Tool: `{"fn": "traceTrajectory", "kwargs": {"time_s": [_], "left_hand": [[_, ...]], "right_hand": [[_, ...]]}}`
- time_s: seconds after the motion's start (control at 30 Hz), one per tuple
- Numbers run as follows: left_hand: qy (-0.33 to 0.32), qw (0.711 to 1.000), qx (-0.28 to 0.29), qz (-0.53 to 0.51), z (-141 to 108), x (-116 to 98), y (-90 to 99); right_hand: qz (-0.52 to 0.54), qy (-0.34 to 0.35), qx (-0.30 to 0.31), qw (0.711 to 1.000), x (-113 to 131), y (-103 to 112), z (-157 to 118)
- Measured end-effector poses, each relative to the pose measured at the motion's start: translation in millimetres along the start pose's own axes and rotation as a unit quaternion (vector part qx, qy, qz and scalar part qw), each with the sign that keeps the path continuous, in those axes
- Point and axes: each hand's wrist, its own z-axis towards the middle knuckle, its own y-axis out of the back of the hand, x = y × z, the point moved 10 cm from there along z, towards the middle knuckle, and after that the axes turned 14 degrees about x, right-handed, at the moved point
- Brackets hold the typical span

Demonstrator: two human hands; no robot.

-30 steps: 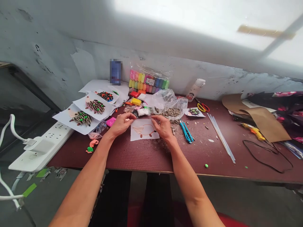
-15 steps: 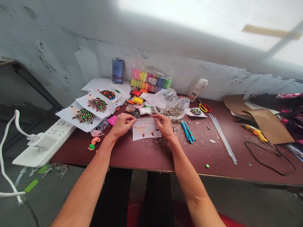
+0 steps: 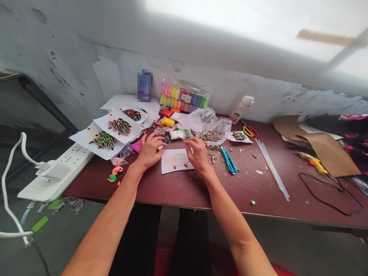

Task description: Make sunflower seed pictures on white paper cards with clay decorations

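A small white sheet of paper (image 3: pixel 169 168) lies on the table in front of me. It carries an orange-brown outline of a rounded animal, with pale pink clay filling the pointed left part and small brown dabs below. My left hand (image 3: pixel 150 150) is at the sheet's upper left, open, its fingers apart and bent downward. At the upper right, my right hand (image 3: pixel 197 153) covers part of the drawing; its fingers are curled with a gap to the thumb, and I see nothing between them. Striped sunflower seeds (image 3: pixel 212 136) are heaped just beyond it on a clear plastic bag (image 3: pixel 205 117).
Finished seed-covered pictures (image 3: pixel 120 126) overlap at the left, near a white power strip (image 3: pixel 54 176). Coloured clay packs (image 3: pixel 184 97) lean at the wall. A teal utility knife (image 3: pixel 229 160), scissors (image 3: pixel 250 131), glue sticks (image 3: pixel 271 168) and a yellow glue gun (image 3: pixel 313 163) lie rightward.
Both hands have let go of the sheet's upper corners. The left fingers have spread apart, and the sheet sits slightly lower and closer to me.
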Motion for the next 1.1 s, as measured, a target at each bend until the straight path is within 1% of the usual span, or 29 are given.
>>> {"fn": "traceTrajectory", "kwargs": {"time_s": [0.07,0.13,0.23,0.4,0.6,0.77,0.87,1.0,1.1], "left_hand": [[-0.005,1.000,0.002,0.001,-1.0,-1.7,0.6],[-0.010,1.000,0.007,0.000,-1.7,-3.9,1.0],[-0.014,1.000,0.006,-0.008,-2.8,-5.6,2.2],[-0.012,1.000,0.012,-0.006,-3.1,-4.2,-2.9],[-0.027,1.000,-0.001,-0.007,-6.4,-7.9,-1.0],[-0.025,0.999,0.025,0.001,-7.4,-9.4,-7.4],[-0.020,0.999,0.027,0.002,-6.9,-8.1,-9.3],[-0.019,1.000,0.020,-0.002,-6.8,-7.1,-9.5],[-0.020,1.000,0.021,-0.001,-6.8,-6.4,-10.2]], "right_hand": [[-0.012,0.051,0.054,0.997,21.4,-13.0,-1.7],[-0.025,0.087,0.114,0.989,38.8,-28.9,-5.7],[-0.034,0.097,0.155,0.983,50.0,-42.5,-12.5],[-0.042,0.068,0.165,0.983,47.2,-47.9,-19.3],[-0.048,0.067,0.183,0.980,48.1,-53.2,-20.2],[-0.048,0.064,0.199,0.977,50.4,-56.8,-20.0],[-0.047,0.060,0.208,0.975,51.3,-59.0,-20.3],[-0.032,0.059,0.206,0.976,51.7,-59.4,-20.4],[-0.011,0.061,0.193,0.979,51.6,-57.1,-19.8]]}}
